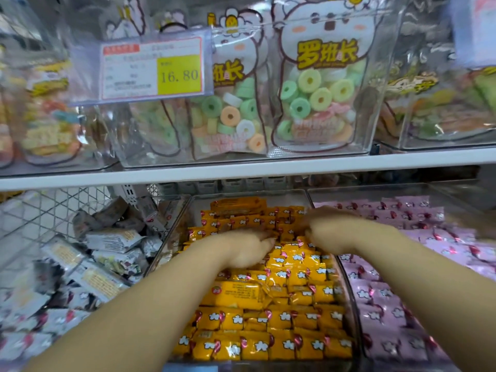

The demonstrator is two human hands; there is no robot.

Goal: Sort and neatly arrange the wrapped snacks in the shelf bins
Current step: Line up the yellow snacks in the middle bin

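Head view: the left hand (249,248) and right hand (331,233) lie palm-down on the yellow snacks (284,318) toward the far end of the middle bin (167,237). Blur hides whether either grips a pack. They should press lightly, squaring rows. The packs are small and glossy, mostly rowed; one longer pack (241,294) lies askew.

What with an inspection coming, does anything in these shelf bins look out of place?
One yellow packet lies back-side up and crosswise amid the face-up rows in the middle bin; another packet lies likewise at the bin's back. White packets in the left basket lie jumbled. The pink packets look orderly.
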